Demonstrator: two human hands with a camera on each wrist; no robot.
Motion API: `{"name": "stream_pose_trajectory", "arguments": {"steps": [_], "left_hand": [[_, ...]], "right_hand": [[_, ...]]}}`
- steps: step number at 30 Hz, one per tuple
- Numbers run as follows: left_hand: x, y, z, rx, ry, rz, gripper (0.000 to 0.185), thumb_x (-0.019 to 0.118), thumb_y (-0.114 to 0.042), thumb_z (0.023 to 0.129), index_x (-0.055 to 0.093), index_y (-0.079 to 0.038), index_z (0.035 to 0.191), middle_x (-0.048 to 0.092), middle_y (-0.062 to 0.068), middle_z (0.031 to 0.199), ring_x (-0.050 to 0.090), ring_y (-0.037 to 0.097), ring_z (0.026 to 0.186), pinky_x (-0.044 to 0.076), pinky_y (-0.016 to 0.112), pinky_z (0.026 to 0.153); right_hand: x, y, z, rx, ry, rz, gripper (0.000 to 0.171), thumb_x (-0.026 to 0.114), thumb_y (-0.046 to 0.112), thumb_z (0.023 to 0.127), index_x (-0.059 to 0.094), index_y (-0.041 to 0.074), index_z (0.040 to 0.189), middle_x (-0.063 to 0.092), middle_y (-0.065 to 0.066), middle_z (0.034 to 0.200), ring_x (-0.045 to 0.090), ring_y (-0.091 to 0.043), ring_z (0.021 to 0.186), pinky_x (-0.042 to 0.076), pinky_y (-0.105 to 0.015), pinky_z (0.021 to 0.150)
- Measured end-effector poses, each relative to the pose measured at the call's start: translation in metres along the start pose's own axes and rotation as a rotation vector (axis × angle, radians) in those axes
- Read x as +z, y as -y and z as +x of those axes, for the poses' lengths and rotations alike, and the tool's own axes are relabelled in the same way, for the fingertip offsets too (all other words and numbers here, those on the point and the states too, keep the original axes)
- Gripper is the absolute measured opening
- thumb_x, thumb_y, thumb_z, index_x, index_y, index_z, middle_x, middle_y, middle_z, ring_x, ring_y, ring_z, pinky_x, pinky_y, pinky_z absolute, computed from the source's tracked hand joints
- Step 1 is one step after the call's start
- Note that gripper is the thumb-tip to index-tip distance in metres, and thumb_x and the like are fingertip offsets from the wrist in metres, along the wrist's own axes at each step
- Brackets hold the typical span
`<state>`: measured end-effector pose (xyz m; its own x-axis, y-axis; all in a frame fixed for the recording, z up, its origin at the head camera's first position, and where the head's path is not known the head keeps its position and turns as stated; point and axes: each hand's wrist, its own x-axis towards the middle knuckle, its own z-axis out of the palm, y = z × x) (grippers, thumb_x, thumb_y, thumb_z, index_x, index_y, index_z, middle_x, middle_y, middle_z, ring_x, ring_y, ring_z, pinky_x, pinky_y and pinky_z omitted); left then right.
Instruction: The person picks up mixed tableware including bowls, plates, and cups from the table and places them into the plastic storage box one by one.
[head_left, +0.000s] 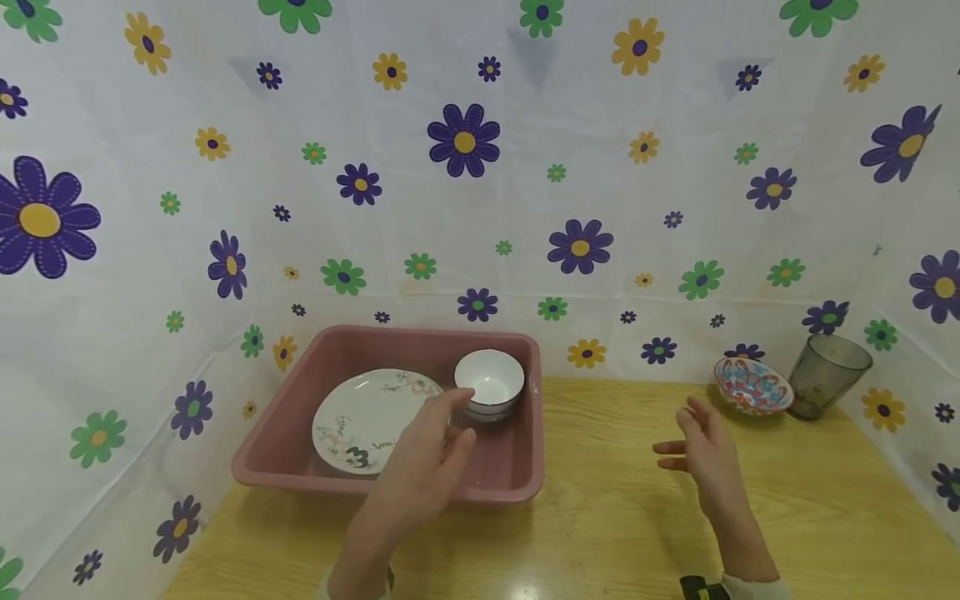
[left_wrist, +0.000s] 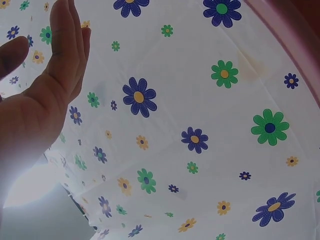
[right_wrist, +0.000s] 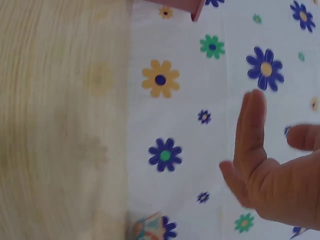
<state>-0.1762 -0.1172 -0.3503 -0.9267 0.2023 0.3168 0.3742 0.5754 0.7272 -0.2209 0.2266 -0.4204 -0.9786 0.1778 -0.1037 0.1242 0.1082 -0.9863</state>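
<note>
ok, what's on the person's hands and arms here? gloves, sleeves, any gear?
No gloves: both the left hand and the right hand are bare, with no rings visible. A pale cuff shows at the right wrist, beside a small black device with a yellow mark. A sliver of pale sleeve edge shows at the left wrist too. No cables visible.

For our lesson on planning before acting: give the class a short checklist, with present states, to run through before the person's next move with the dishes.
1. Left hand free: ok, open above the pink basin.
2. Right hand free: ok, open above the wooden table.
3. White bowl upright in basin: ok.
4. Flowered plate lying in basin: ok.
5. Patterned bowl and grey cup apart: cannot tell.
</note>
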Motion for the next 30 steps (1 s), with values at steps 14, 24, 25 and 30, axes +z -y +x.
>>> {"name": "stream_pose_trajectory", "arguments": {"steps": [14, 24, 25, 30], "left_hand": [[-0.002, 0.000, -0.001, 0.014, -0.007, -0.007, 0.044, 0.057, -0.007, 0.097, 0.049, -0.007, 0.140, 0.056, 0.011, 0.133, 0.063, 0.019, 0.101, 0.053, 0.042, 0.090], [-0.005, 0.001, 0.000, 0.031, -0.011, -0.006, 0.042, 0.057, -0.006, 0.097, 0.050, -0.006, 0.138, 0.057, 0.010, 0.131, 0.063, 0.019, 0.100, 0.054, 0.042, 0.086], [-0.005, 0.002, 0.000, 0.031, -0.011, -0.004, 0.042, 0.057, -0.007, 0.097, 0.050, -0.006, 0.138, 0.057, 0.010, 0.130, 0.063, 0.019, 0.100, 0.054, 0.042, 0.086], [-0.007, 0.001, -0.002, 0.028, -0.018, 0.006, 0.041, 0.057, -0.007, 0.097, 0.050, -0.007, 0.138, 0.057, 0.009, 0.130, 0.063, 0.020, 0.100, 0.054, 0.041, 0.083]], "right_hand": [[-0.060, -0.025, 0.029, 0.230, -0.295, 0.462, 0.067, 0.027, 0.030, 0.106, -0.008, 0.011, 0.159, -0.019, -0.012, 0.162, 0.067, -0.006, 0.078, 0.056, -0.024, 0.086], [-0.081, -0.036, 0.056, 0.469, -0.293, 0.809, 0.077, 0.039, 0.037, 0.103, -0.021, 0.037, 0.152, -0.022, 0.005, 0.162, 0.067, -0.014, 0.074, 0.055, -0.024, 0.087], [-0.082, -0.037, 0.058, 0.484, -0.294, 0.843, 0.079, 0.040, 0.038, 0.103, -0.022, 0.039, 0.152, -0.022, 0.006, 0.161, 0.067, -0.015, 0.073, 0.056, -0.025, 0.087], [-0.085, -0.039, 0.067, 0.505, -0.339, 0.873, 0.081, 0.045, 0.042, 0.101, -0.018, 0.042, 0.152, -0.020, 0.007, 0.163, 0.066, -0.017, 0.069, 0.057, -0.025, 0.083]]}}
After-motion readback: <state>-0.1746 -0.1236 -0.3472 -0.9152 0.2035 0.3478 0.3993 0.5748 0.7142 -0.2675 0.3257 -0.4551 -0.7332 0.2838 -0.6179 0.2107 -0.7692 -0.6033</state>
